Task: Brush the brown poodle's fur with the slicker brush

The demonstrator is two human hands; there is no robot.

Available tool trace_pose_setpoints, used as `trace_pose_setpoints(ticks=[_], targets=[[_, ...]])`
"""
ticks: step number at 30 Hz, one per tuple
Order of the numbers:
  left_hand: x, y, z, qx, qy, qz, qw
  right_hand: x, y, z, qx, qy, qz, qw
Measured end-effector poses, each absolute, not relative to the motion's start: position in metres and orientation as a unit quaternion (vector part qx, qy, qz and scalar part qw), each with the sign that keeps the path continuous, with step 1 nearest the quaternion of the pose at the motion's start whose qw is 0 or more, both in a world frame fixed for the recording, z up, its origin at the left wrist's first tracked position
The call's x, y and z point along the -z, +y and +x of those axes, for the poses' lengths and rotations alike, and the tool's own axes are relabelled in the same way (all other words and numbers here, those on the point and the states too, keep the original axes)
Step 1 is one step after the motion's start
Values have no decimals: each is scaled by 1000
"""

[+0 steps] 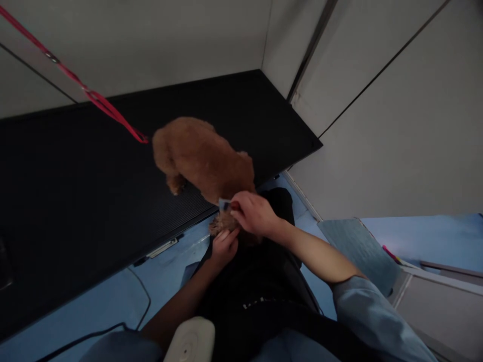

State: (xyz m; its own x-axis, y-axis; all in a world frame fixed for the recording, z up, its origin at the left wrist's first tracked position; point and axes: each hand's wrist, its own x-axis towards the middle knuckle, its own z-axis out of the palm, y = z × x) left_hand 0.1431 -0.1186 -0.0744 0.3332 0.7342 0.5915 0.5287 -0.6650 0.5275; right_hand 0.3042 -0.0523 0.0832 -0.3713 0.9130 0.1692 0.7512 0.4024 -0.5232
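A brown, short-clipped dog stands on a black grooming table, its front end reaching over the near edge toward my lap. My left hand is closed at a lighter, curly tuft of the dog's fur; whether this is the muzzle, an ear or a paw is unclear. Just above and to the right, my right hand pinches a small item with a flat, pale blue end. That item lies against the fur, and its kind cannot be made out. My right hand hides part of the dog's front.
A red leash hangs from the upper left down to the table near the dog's rear. Pale wall panels border the table. A dark cable lies over the blue floor. A whitish device sits close to me.
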Motion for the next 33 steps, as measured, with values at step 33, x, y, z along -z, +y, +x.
trace_pose_setpoints(ticks=[33], targets=[[65, -102, 139, -428, 513, 686, 289, -17, -114, 335, -337, -440, -637, 536]])
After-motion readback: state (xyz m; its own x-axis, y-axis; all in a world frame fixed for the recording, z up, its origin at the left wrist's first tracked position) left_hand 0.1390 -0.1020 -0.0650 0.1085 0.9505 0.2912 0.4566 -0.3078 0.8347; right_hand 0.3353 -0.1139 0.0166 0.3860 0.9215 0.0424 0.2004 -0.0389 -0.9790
